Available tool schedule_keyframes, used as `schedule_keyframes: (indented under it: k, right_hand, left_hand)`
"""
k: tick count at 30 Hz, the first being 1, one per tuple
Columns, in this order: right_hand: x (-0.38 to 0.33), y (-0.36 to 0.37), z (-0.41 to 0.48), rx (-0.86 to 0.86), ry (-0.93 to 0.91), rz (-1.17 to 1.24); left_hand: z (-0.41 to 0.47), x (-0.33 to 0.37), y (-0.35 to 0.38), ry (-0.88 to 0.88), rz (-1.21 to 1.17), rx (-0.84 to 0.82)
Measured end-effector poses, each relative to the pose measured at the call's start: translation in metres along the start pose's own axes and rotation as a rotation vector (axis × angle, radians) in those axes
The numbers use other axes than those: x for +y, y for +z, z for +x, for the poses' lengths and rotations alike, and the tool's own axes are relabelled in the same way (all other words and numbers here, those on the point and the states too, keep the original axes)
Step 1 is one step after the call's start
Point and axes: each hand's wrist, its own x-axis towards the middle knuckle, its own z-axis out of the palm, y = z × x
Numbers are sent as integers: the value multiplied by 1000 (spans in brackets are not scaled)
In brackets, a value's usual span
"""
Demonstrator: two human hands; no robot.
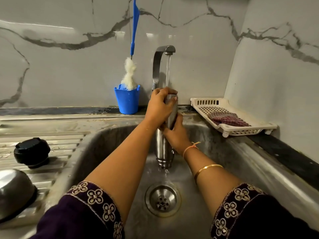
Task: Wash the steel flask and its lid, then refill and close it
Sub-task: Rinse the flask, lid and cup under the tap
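The steel flask hangs upside down over the sink basin, its mouth pointing at the drain. Water runs from the tap onto its upturned base and streams off the mouth below. My left hand grips the top end, fingers curled over the base. My right hand wraps around the middle of the body from the right. The black lid stands on the ribbed draining board at the left, apart from the flask.
A blue cup with a blue-handled bottle brush stands behind the sink. A white plastic tray with a checked cloth sits at the right. An upturned steel bowl lies front left. The drain is below the flask.
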Motion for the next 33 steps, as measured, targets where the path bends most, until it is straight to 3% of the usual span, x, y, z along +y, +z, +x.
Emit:
schedule_keyframes:
  k: [3, 7, 10, 15, 19, 21, 23, 26, 28, 31, 33]
  right_hand:
    - [-6, 2, 5, -5, 74, 179]
    - [-11, 4, 6, -101, 170, 433]
    - [-12, 3, 4, -102, 196, 507]
    - [0, 6, 6, 26, 179, 42]
    - [11, -3, 5, 86, 346, -6]
    - [16, -8, 10, 112, 415, -12]
    - [17, -11, 9, 33, 510, 138]
    - [6, -15, -4, -201, 673, 562]
    - [4, -20, -7, -272, 699, 671]
    - [4, -18, -6, -268, 681, 696]
    - [8, -16, -1, -139, 667, 682]
  left_hand:
    - [-5, -12, -3, -20, -61, 12]
    - [-16, -19, -9, -464, -490, -23]
    - [-15, -17, -10, -615, -643, -80]
    - [-14, -18, -1, -647, -685, 107]
    - [-8, -18, -2, -709, -719, 344]
    - [-8, -19, -3, -744, -742, 347]
    - [-12, -22, -4, -740, -774, 243]
    - [-20, -23, -2, -710, -788, 10]
    - [-24, -20, 2, -703, -784, -111]
    - [-24, -12, 9, -611, -695, -89]
    - [-23, -7, 13, -524, -582, 30]
